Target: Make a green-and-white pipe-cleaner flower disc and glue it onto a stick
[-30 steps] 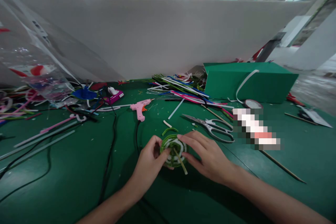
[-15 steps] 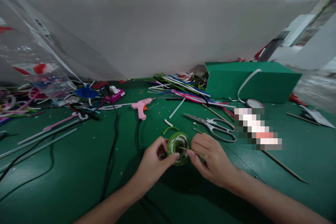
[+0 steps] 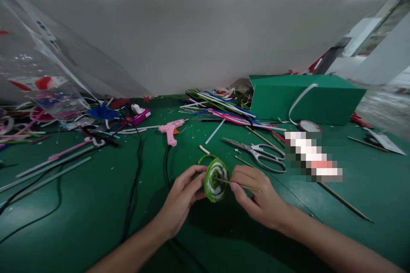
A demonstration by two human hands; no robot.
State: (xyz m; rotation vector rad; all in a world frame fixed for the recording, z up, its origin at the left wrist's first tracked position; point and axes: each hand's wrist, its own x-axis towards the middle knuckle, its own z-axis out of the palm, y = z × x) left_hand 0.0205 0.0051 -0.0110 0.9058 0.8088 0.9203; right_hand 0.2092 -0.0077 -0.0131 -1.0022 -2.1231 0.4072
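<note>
A round green-and-white coil point(image 3: 217, 180) is held above the table, its spiral face turned to the right. My left hand point(image 3: 188, 187) grips it from the left, fingers at its edge and behind it. In my right hand point(image 3: 258, 192) a thin wooden stick point(image 3: 245, 186) is pinched between thumb and fingers; its far end meets the middle of the coil. Whether the tip goes into the coil cannot be made out. Just behind the coil lie a curved green piece point(image 3: 205, 158) and a short white piece point(image 3: 204, 149).
Silver scissors point(image 3: 256, 151) lie behind my right hand. A pink glue gun point(image 3: 172, 131) with a black cord is at the centre left. Farther back are a pile of coloured strips point(image 3: 221, 104), a green box point(image 3: 307, 100) and a tape roll point(image 3: 310, 126).
The coil has turned so its face points more to the right. My left thumb has left the coil's front face. The stick has tilted slightly in my right hand.
</note>
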